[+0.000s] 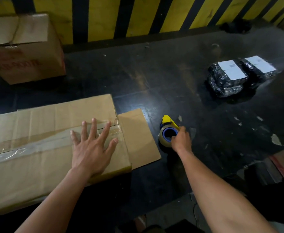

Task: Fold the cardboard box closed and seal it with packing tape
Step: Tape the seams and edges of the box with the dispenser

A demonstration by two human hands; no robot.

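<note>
Already a strip of clear tape runs along the centre seam of the cardboard box [37, 148], which lies on the dark floor [171, 81] at the lower left with its top flaps down. The left hand [92, 148] rests flat on the box's right end, fingers straight and spread across the seam, holding nothing. The right hand [180, 140] reaches to the packing tape [164, 137], which stands on the floor just beside the box. Its grip is curled round the near side of the roll, with the yellow cutter [167, 120] pointing away. How firm that hold is cannot be told from here.

The tape looks wrinkled and bubbled near the right edge, so the seal there may lift if it is not pressed down or crossed with another strip. A cardboard panel [138, 137] juts from under the box's right end, flat on the floor. Whether it is an unfolded flap or a loose sheet is unclear, and if it is a flap, that end is not closed. Lifting the roll by its rim rather than by the handle risks a slip, or the loose tape end sticking back on the roll. If the left palm comes off too early, the flaps could spring up.
</note>
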